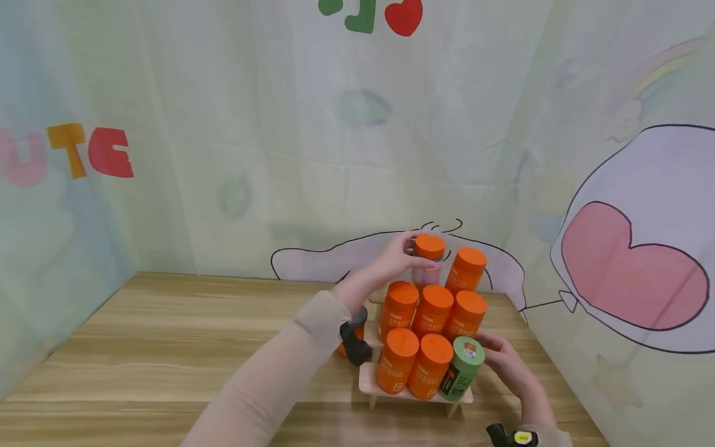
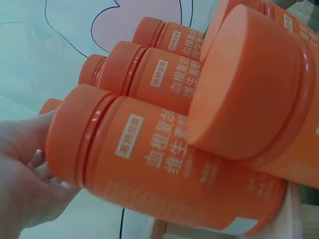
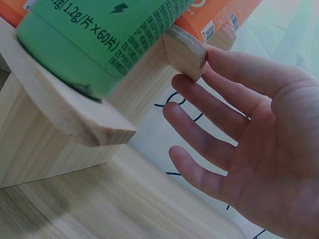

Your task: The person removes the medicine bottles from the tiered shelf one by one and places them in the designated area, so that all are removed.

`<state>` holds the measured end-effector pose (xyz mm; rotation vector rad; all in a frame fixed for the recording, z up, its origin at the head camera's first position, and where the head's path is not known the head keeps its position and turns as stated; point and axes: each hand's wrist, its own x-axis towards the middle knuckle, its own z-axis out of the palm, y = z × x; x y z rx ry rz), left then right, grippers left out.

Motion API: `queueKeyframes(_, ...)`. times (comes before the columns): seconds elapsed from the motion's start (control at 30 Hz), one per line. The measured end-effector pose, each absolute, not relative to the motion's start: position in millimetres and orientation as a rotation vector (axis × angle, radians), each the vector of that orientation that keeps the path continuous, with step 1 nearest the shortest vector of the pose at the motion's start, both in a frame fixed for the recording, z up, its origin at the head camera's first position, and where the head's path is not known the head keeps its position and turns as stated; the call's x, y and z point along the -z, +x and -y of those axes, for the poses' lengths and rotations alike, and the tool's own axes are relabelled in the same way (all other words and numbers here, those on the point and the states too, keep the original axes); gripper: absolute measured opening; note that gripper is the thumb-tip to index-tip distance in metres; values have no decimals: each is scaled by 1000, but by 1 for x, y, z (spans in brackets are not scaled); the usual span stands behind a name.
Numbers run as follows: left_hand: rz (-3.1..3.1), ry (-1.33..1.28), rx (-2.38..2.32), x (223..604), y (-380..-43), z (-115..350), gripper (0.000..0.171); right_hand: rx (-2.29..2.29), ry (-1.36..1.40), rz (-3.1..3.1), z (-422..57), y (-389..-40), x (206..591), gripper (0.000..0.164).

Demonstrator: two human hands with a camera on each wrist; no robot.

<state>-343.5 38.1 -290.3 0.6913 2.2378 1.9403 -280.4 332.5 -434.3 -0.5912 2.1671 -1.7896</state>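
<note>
Jar (image 1: pixel 427 276) in hand: orange lid, pale pink label, at the left of the top tier, against the back of the wooden rack (image 1: pixel 367 380).
Left hand (image 1: pixel 391 257): wrapped about that jar, thumb across the near side just below the lid, other fingers round the far left side; the gap between them is filled by the jar.
Long axis of the jar: close to upright, the forearm reaching it from the left and low; its base is hidden behind the middle row, so I cannot tell whether it bears on the board.
Nearer hand: the left, touching; the right is well apart, lower and toward the right.
Right hand (image 1: pixel 511 363): fingers loosely spread, no jar in them, thumb tip against the end of the middle board (image 3: pixel 187 55); how firmly it presses cannot be told.
Top neighbour: one orange jar (image 1: pixel 466 270) just right of the held one.
Middle tier: three orange jars (image 1: pixel 436 309) in a row, between the held jar and the front.
Front tier: two orange jars (image 1: pixel 397 363), then a green jar (image 1: pixel 462 367) at the right end, near the right hand.
Left of the rack: a dark-lidded jar (image 1: pixel 360 315) on the bench (image 1: pixel 195 347), partly covered by the black wrist device (image 1: pixel 354 346).
</note>
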Motion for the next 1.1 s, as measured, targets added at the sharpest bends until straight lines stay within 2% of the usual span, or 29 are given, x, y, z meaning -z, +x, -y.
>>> queueKeyframes(0.5,-2292,621,-2312,284,-321,48,62,1799,-597,-2183,-330,-281,434,39)
queueKeyframes(0.8,-2445,487,-2292,309,-297,96,63,1796,-606,-2165,-330,-280,435,37)
queueKeyframes(1.1,-2560,400,-2087,334,-288,111,66,1819,-601,-2181,-332,-280,435,41)
